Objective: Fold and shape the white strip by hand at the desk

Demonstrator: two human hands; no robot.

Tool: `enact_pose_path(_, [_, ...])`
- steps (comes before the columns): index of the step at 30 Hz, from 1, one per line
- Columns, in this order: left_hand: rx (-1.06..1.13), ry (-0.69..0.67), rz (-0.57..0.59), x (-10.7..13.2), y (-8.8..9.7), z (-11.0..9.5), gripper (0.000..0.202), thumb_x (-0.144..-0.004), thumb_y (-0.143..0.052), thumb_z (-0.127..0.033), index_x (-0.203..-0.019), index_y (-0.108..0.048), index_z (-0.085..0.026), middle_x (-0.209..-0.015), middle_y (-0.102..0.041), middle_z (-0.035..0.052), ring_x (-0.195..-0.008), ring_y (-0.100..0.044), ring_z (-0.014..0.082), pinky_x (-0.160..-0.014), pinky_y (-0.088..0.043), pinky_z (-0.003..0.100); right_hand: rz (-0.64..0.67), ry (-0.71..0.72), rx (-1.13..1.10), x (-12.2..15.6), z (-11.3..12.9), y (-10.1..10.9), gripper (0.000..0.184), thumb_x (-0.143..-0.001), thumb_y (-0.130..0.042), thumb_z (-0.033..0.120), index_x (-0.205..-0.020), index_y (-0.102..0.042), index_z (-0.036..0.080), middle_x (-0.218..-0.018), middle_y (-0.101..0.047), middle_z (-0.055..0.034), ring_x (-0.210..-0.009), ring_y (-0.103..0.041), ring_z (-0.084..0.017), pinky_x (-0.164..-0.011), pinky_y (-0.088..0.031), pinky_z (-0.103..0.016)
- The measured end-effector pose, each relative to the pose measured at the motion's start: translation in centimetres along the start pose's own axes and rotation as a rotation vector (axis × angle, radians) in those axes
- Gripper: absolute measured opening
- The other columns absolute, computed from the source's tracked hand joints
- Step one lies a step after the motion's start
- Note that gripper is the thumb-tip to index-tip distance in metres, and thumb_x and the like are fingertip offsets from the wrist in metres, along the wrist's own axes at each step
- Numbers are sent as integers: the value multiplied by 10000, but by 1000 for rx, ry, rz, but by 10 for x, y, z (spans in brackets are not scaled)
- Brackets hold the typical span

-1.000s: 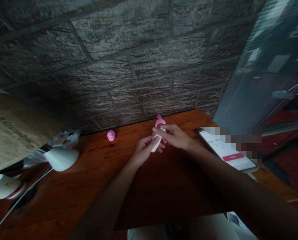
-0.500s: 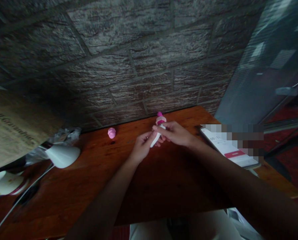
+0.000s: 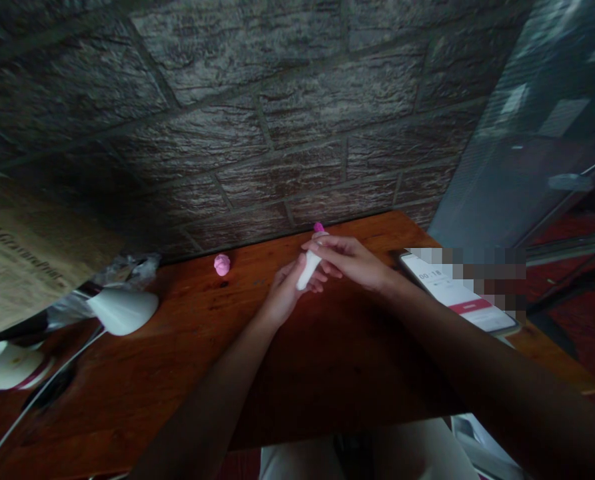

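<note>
Holding a slim white stick (image 3: 304, 270) with a pink tip between both hands, the person I follow through the head camera works over the far side of a reddish wooden table (image 3: 327, 360). The left hand (image 3: 286, 293) is curled around the stick's lower end, fingers closed on it. The right hand (image 3: 353, 263) pinches the upper end just below the pink tip, thumb and fingers shut around it. The stick is tilted, its tip pointing toward the stone-block wall (image 3: 287, 133) — I cannot tell whether its lower end touches the wood.

A small pink piece (image 3: 222, 264) lies on the table to the left of the hands, close to the wall and well apart from them. To the right, near the right wrist, a phone (image 3: 457, 293) lies flat with its screen lit — white, with a red bar. At the left edge I make out a white rounded object (image 3: 122, 310) with a pale cable (image 3: 37, 400) trailing from it, crumpled clear plastic (image 3: 127, 270) behind it, and a sheet of brown printed paper (image 3: 22, 260).
</note>
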State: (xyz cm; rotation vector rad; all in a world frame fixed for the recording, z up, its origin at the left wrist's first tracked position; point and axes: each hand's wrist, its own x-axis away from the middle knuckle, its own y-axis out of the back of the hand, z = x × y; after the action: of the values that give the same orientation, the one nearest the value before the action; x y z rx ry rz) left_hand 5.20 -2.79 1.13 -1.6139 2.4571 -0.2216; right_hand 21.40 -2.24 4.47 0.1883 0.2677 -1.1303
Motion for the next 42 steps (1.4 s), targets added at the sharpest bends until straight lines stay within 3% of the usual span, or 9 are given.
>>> enact_pose_path(10, [6,-14,8,0,1,-1,480,-812,-616,-621,-786,-688,-147,-760,-686,53,-589,-584,109,-580,-450,244,48,-15,-83,0,-7,1,336,-892,-622,420,-1119,-668,176,-569,-560,54,-437,-468,-63,-382,-316,-184])
enact_pose_path(16, [-73,-100,24,0,4,2,385,-879,-591,-526,-826,-700,-160,-787,-681,37,-599,-564,92,-583,-428,228,76,-6,-77,-1,-11,0,332,-902,-608,440,-1074,-684,167,-563,-575,45,-443,-487,-67,-373,-299,-184])
enact_pose_path(23, [-173,-168,-9,1,5,-2,342,-858,-632,-501,-800,-706,-172,-754,-680,22,-611,-580,99,-601,-441,233,31,-27,-62,-1,-9,0,343,-875,-643,451,-1063,-676,167,-581,-578,46,-444,-458,-64,-392,-310,-192])
enact_pose_path(29, [-98,-85,-83,0,2,-1,477,-843,-572,-620,-832,-694,-159,-714,-679,35,-564,-580,111,-562,-446,245,81,-26,-15,0,-3,0,356,-892,-599,484,-750,-622,158,-586,-574,23,-487,-457,-67,-439,-327,-202])
enact_pose_path(36, [-107,-72,-47,0,1,-2,422,-827,-632,-562,-842,-704,-146,-738,-686,41,-576,-564,98,-562,-429,229,64,-32,-1,-1,-9,0,399,-868,-602,541,-729,-604,167,-565,-531,37,-483,-424,-72,-449,-307,-215])
enact_pose_path(42, [-222,-131,-98,-1,6,2,357,-846,-636,-505,-855,-710,-157,-677,-649,20,-566,-535,99,-557,-398,234,-80,-74,0,-3,-11,0,455,-888,-548,579,-700,-579,166,-602,-524,30,-476,-409,-66,-444,-304,-223])
